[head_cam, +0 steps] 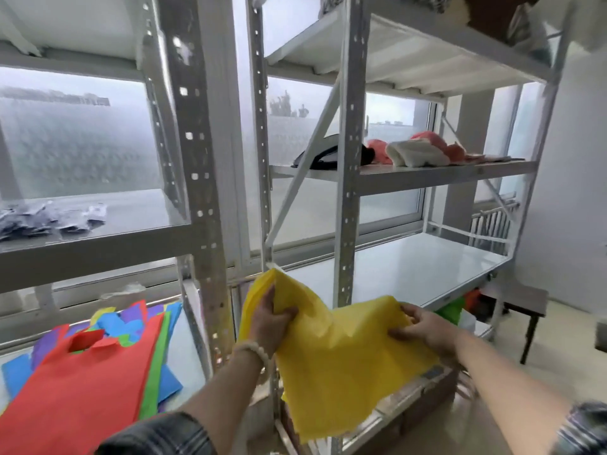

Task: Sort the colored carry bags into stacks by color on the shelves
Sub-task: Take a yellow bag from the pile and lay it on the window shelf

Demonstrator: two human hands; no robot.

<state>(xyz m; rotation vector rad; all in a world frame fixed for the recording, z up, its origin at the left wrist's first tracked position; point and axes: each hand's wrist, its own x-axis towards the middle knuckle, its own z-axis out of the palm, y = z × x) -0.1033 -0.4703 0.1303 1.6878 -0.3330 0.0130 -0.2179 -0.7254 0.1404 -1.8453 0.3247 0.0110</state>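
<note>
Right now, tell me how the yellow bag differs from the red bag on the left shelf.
The yellow bag is held up in the air, gripped by the left hand and the right hand; the red bag lies untouched.
The yellow bag is creased and hanging; the red bag lies flat atop a mixed pile.
The red bag's handle cutout shows; the yellow bag's does not.
Both look like the same thin fabric.

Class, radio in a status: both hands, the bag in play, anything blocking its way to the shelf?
Left hand and right hand both grip the yellow bag, held up off the shelves. Mixed pile waits lower left. Shelf upright stands just behind the bag.
</note>
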